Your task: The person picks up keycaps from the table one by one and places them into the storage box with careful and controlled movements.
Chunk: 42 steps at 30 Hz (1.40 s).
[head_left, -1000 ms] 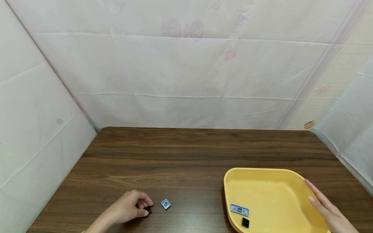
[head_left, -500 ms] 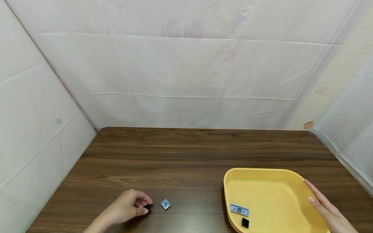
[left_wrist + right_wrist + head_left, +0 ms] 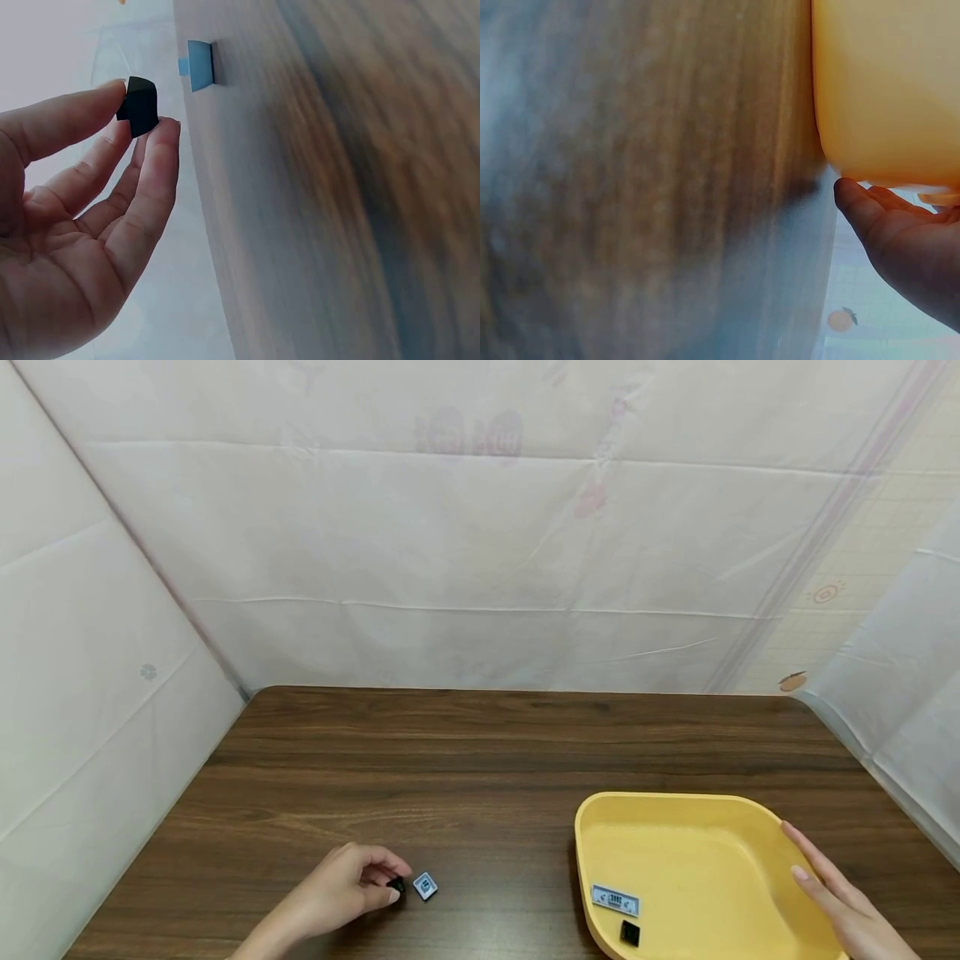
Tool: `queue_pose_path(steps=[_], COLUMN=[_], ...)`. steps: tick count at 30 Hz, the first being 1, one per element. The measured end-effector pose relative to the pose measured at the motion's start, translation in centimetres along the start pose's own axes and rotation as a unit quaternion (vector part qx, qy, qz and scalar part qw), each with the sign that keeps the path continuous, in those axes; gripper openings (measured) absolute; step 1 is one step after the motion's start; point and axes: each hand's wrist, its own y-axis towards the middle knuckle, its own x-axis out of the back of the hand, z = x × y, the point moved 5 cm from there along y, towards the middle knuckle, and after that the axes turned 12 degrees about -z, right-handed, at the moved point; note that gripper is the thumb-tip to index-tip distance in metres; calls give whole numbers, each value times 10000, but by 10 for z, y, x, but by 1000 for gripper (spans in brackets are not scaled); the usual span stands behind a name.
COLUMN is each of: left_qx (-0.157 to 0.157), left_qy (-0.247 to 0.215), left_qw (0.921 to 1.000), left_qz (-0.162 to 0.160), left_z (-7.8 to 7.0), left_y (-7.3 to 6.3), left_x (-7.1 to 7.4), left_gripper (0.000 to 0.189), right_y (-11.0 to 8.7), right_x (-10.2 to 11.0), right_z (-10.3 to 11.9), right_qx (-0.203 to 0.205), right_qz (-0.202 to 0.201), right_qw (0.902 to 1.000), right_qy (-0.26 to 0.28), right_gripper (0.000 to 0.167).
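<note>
My left hand (image 3: 341, 889) pinches a small black keycap (image 3: 141, 109) between thumb and fingers, just above the wooden table. Right beside those fingertips lies a light blue keycap (image 3: 425, 886), stem side up. My right hand (image 3: 843, 893) holds the right rim of a yellow tray (image 3: 678, 797), with the thumb over the inner wall and the fingers along the outside. Inside the tray, near its left wall, are a long light blue keycap (image 3: 616, 900) and a black keycap (image 3: 630, 932). The right wrist view shows fingers against the tray's outer side.
The dark wooden table (image 3: 450, 760) has rounded far corners. White printed sheeting (image 3: 420, 543) hangs behind it and at both sides. The tray stands at the table's right front, and its near edge runs out of the head view.
My left hand has moved slightly right with the black keycap, closer to the light blue one. The right hand and the tray have stayed in place.
</note>
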Motion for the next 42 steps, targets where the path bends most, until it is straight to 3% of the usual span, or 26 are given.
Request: queue_pose_path(steps=[3, 8, 10, 17, 25, 33, 42], left_qx=[-27, -3, 39, 39, 84, -84, -309], left_qy=[-95, -303, -333, -370, -549, -405, -740], left_qw=[10000, 9995, 9994, 9993, 9985, 9990, 9963], left_qz=[-6, 26, 32, -35, 30, -166, -298], left_z=[-2, -4, -5, -11, -19, -28, -40], left_y=[2, 4, 5, 8, 12, 17, 26], left_x=[-2, -5, -5, -6, -10, -15, -27], left_gripper=[19, 20, 20, 22, 25, 24, 24], right_y=[0, -1, -2, -1, -2, -3, -3], right_x=[0, -4, -5, -4, -5, -7, -7], right_z=[1, 6, 7, 7, 7, 9, 8], right_qx=[22, 400, 436, 142, 526, 552, 588], right_qz=[-70, -160, -133, -136, -196, -179, -193], right_qw=[9998, 9991, 9986, 9997, 9984, 9983, 9980], right_qy=[-183, 56, 256, 145, 55, 97, 83], right_gripper=[52, 53, 53, 54, 53, 53, 52])
